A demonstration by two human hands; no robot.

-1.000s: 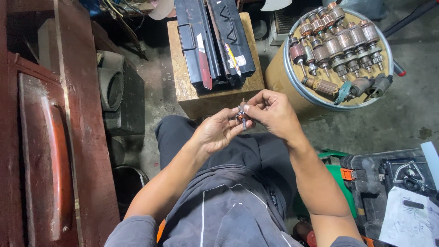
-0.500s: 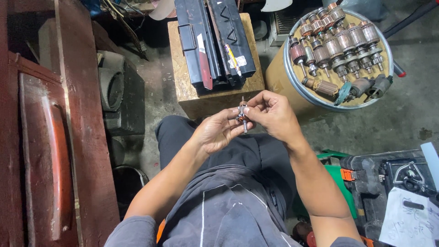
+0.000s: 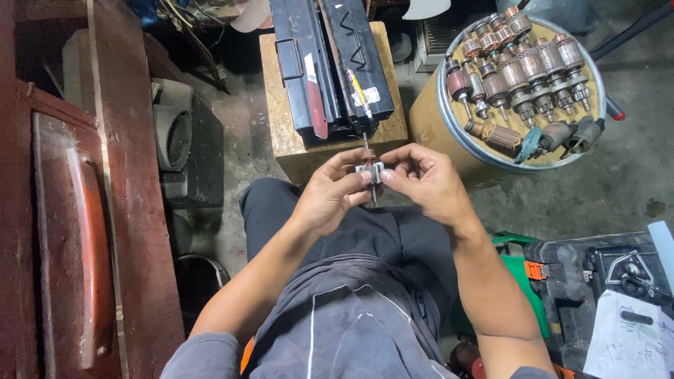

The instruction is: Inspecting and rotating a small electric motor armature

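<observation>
Little has shifted in a second: both hands remain raised over the lap, left hand (image 3: 328, 195) and right hand (image 3: 425, 179) pinching a small motor armature (image 3: 369, 170) between fingertips, its shaft running upright, equally near either hand.

small armature (image 3: 368, 168) between both hands, wooden block (image 3: 281, 126) behind, drum (image 3: 428, 119) of armatures perhaps right

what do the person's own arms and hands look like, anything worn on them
Both arms are bare from the short grey sleeves down. The left hand and right hand are bare too: no gloves, rings, watch or wristband visible. The nails look short.
</observation>
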